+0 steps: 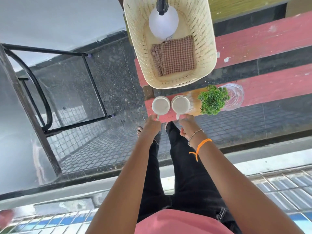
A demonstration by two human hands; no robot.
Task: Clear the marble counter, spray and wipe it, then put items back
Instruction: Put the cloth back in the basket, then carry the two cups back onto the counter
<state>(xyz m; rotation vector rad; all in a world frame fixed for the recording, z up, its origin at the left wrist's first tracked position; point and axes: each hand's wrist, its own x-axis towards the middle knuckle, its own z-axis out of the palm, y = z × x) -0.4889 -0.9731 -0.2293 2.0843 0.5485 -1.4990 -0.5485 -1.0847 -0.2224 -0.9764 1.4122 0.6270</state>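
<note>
Two white mugs stand side by side on a red wooden bench. My left hand grips the handle of the left mug. My right hand, with a bead bracelet and an orange thread at the wrist, grips the handle of the right mug. A small green plant and a clear glass vessel sit just right of the mugs on a wooden board. A cream basket on the bench holds a white spray bottle and a folded checked cloth.
A black metal chair frame stands to the left on the dark speckled floor. My legs in black trousers are below the bench edge. A low ledge and tiled surface run along the bottom.
</note>
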